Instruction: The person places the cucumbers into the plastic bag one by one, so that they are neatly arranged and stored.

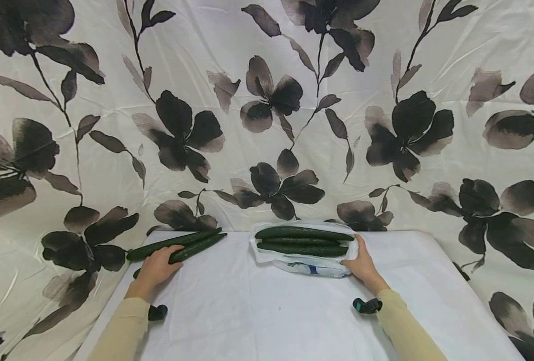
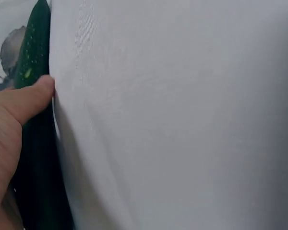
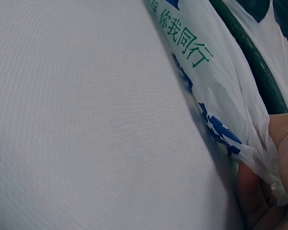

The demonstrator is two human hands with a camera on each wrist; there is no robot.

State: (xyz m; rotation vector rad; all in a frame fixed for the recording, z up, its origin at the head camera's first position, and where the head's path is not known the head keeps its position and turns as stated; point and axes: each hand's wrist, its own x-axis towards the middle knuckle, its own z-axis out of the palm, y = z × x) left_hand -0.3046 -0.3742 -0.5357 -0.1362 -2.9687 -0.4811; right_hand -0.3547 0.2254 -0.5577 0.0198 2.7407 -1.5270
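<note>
On the left of the white table lie two long dark green cucumbers side by side, a farther cucumber (image 1: 147, 249) and a nearer cucumber (image 1: 199, 248). My left hand (image 1: 157, 266) grips the nearer one around its middle; in the left wrist view the thumb (image 2: 38, 96) lies across the green skin, and the other fingers are mostly hidden. Right of centre, an open white plastic bag (image 1: 276, 261) with green and blue print holds three visible cucumbers (image 1: 303, 249). My right hand (image 1: 362, 264) is at its right end, gathering the crumpled plastic (image 3: 254, 158) between thumb and fingers.
A white cloth (image 1: 248, 311) covers the table. Behind the table's back edge and along its sides hangs a pale fabric (image 1: 230, 150) with dark flowers. A black band (image 1: 367, 306) sits on the right wrist and a black device (image 1: 157, 313) on the left.
</note>
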